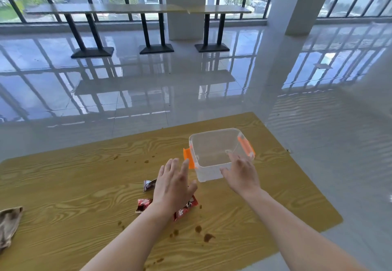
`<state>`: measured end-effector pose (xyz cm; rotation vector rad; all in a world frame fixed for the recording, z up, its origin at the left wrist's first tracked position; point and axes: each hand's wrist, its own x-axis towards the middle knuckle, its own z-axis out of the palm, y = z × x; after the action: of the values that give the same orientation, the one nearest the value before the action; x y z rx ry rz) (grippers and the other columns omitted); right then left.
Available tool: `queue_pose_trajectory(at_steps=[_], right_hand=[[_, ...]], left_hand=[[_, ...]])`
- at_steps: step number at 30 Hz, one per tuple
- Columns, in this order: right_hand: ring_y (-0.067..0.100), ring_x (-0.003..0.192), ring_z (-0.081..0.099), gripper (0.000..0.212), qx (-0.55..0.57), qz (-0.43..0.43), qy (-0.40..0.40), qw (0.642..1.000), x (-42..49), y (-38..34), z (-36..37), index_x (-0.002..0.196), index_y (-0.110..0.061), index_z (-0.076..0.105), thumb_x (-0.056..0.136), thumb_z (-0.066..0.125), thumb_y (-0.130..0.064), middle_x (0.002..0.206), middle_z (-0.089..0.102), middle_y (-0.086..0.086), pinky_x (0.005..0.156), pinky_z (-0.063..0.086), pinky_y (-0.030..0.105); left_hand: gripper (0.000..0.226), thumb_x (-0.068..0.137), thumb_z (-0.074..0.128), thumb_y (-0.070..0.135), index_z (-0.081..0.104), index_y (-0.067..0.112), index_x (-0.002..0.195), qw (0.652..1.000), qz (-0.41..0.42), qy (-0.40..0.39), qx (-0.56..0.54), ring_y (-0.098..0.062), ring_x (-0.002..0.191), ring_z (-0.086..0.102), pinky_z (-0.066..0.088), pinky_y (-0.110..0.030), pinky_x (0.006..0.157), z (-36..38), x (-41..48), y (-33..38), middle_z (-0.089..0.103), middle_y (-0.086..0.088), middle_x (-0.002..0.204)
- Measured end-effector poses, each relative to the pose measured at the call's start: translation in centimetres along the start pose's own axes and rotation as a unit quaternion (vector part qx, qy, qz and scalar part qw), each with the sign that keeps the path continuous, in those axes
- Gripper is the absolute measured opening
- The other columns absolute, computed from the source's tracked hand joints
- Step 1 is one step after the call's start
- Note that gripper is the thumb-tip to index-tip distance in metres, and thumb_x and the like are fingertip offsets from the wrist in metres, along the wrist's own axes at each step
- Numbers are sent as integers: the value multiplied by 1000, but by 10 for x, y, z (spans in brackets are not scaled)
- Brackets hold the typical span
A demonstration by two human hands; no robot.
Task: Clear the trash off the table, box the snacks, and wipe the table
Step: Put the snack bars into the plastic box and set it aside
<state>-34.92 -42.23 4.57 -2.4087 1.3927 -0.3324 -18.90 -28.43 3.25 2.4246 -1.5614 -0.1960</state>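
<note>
Wood-grain table [74, 185], head view: one clear open-topped box [209, 175] with orange latches toward the far right, three snack packets [186, 209] just in front of it, a crumpled cloth [8, 226] at the left edge, brown stains [207, 237] scattered. My left hand [172, 185] hovers flat above the packets, fingers straight, holding nothing. My right hand [241, 175], fingers spread loose, is at the box's near right corner; I cannot tell whether it touches.

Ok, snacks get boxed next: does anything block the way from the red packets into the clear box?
Nothing visible does. The box is lidless and looks empty; the left hand partly covers the packets.
</note>
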Motion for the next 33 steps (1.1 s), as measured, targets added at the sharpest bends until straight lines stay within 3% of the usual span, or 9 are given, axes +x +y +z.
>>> queue_pose_trajectory(at_steps=[4, 6, 9, 12, 16, 21, 27, 30, 33], right_hand=[[31, 143, 30, 45, -17, -28, 29, 999, 39, 24, 8, 123, -9, 59, 85, 72, -31, 143, 48, 18, 108, 40, 43], [31, 143, 29, 47, -28, -17, 24, 999, 54, 33, 10, 126, -11, 56, 87, 70, -32, 154, 36, 15, 111, 36, 41], [31, 142, 24, 61, -41, 7, 8, 999, 72, 45, 14, 143, -12, 39, 91, 63, -34, 159, 24, 12, 116, 27, 41], [30, 148, 12, 76, -37, 47, -28, 998, 85, 56, 19, 155, -13, 14, 95, 56, -34, 161, 16, 15, 121, 16, 41], [32, 149, 10, 77, -15, 88, -71, 994, 94, 67, 28, 156, -18, 6, 96, 53, -26, 161, 11, 21, 120, 15, 41], [33, 143, 27, 77, 14, 91, -26, 995, 96, 65, 32, 156, -20, 14, 89, 48, -1, 156, 29, 18, 113, 28, 42], [29, 138, 38, 72, 45, 18, 26, 998, 91, 39, 27, 154, -17, 22, 89, 45, 5, 149, 43, 13, 110, 36, 43], [27, 139, 38, 74, 68, -40, 42, 996, 88, 5, 29, 154, -16, 22, 88, 45, 8, 150, 43, 11, 111, 36, 41], [25, 136, 42, 78, 85, -94, 47, 991, 82, -35, 39, 154, -15, 24, 85, 47, 12, 148, 46, 10, 110, 39, 40]], left_hand=[[57, 90, 45, 49, 42, 19, 138, 997, -49, -10, -60, -27, 117, 51, 43, -38, 97, 10, 35, 14, 52, -7, 124], [52, 94, 44, 50, 41, 22, 138, 987, -101, -40, -122, -26, 110, 52, 46, -38, 91, 14, 52, 19, 51, -7, 121], [48, 96, 44, 55, 45, 22, 131, 960, -173, -70, -209, -25, 99, 54, 48, -40, 85, 18, 74, 23, 54, -8, 117], [44, 95, 51, 47, 44, 20, 130, 952, -178, -90, -230, -23, 95, 50, 42, -36, 80, 21, 90, 26, 54, -9, 118], [44, 91, 60, 35, 44, 19, 129, 949, -190, -88, -235, -23, 94, 53, 45, -36, 78, 28, 102, 24, 53, -10, 116], [46, 83, 66, 21, 52, 28, 126, 914, -235, -57, -326, -22, 83, 66, 60, -45, 72, 34, 107, 19, 64, -3, 104], [56, 85, 65, 11, 52, 26, 136, 899, -237, 21, -367, -20, 83, 66, 58, -41, 72, 3, 87, -4, 67, 4, 96], [53, 85, 65, 12, 53, 27, 135, 899, -241, 63, -361, -20, 79, 65, 54, -33, 61, -21, 66, -32, 66, 6, 95], [60, 87, 67, 13, 48, 26, 142, 892, -255, 107, -358, -20, 87, 63, 53, -33, 69, -41, 39, -63, 64, 1, 104]])
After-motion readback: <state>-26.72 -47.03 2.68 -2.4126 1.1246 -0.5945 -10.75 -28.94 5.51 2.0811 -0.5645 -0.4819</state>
